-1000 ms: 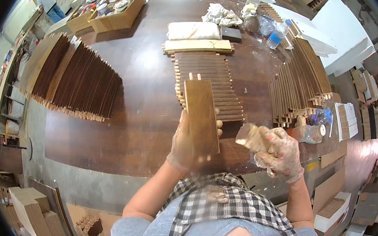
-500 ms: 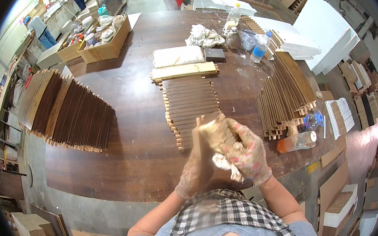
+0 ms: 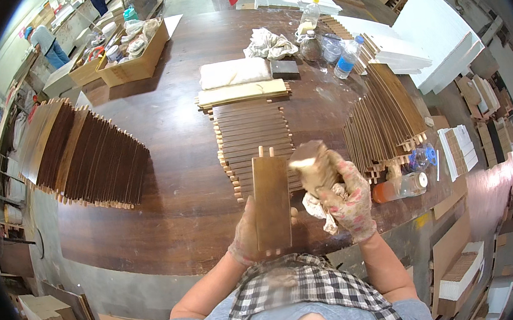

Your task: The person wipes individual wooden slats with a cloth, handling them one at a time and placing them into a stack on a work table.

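Observation:
My gloved left hand [image 3: 246,235] grips a brown wooden slat [image 3: 271,202] upright, with pale dowel pins at both ends. Its broad face is toward me. Just right of it, my gloved right hand [image 3: 349,197] is closed on a stained, crumpled rag [image 3: 314,165], with a whitish cloth end hanging below. The rag and slat are apart. Beyond my hands lies a row of dark slats with pegs [image 3: 253,135]. Larger stacks of pegged slats stand at the left [image 3: 83,155] and at the right [image 3: 382,117].
On the brown table [image 3: 153,238], a bottle of orange liquid [image 3: 398,188] lies at the right. A box of supplies [image 3: 135,57] stands far left. Water bottles [image 3: 348,57], white rags [image 3: 270,44] and white panels [image 3: 436,38] are far right. Other people [image 3: 48,44] are in the background.
The slat has turned from its narrow edge to its broad face. My right hand with the rag has moved right, off the slat. The whole view has shifted slightly.

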`<action>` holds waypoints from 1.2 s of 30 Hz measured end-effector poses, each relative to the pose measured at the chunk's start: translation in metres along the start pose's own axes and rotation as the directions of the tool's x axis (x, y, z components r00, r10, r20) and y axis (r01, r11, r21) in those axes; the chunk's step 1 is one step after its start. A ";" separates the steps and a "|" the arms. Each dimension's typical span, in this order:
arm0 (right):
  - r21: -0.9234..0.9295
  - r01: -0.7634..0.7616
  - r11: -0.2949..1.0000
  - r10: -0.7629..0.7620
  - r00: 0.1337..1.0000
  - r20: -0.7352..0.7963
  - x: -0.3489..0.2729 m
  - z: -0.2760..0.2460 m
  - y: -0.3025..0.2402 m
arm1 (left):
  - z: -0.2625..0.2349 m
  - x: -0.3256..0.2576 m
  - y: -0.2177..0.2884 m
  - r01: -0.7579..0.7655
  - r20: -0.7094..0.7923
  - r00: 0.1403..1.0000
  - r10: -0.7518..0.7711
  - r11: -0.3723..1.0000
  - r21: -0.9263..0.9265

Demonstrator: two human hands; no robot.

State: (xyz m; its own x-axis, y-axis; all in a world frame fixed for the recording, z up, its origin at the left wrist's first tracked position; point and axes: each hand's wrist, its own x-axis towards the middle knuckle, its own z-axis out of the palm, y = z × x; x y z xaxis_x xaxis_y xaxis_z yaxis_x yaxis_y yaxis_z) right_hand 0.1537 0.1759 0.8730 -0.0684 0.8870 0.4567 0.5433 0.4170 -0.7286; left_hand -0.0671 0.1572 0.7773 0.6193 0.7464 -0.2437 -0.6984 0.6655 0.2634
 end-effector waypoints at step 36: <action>0.882 -0.101 0.461 -0.088 0.983 0.159 -0.019 0.086 -0.040 | 0.008 -0.008 0.028 -0.187 0.225 0.950 0.218 0.971 -0.151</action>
State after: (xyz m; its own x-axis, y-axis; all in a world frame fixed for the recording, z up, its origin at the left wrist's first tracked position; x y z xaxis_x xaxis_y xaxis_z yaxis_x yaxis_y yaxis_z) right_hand 0.0618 0.1597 0.8497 -0.2482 0.8670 0.4320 -0.4807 0.2770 -0.8320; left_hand -0.0884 0.1697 0.7937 0.5169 0.8553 0.0359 -0.8477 0.5056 0.1604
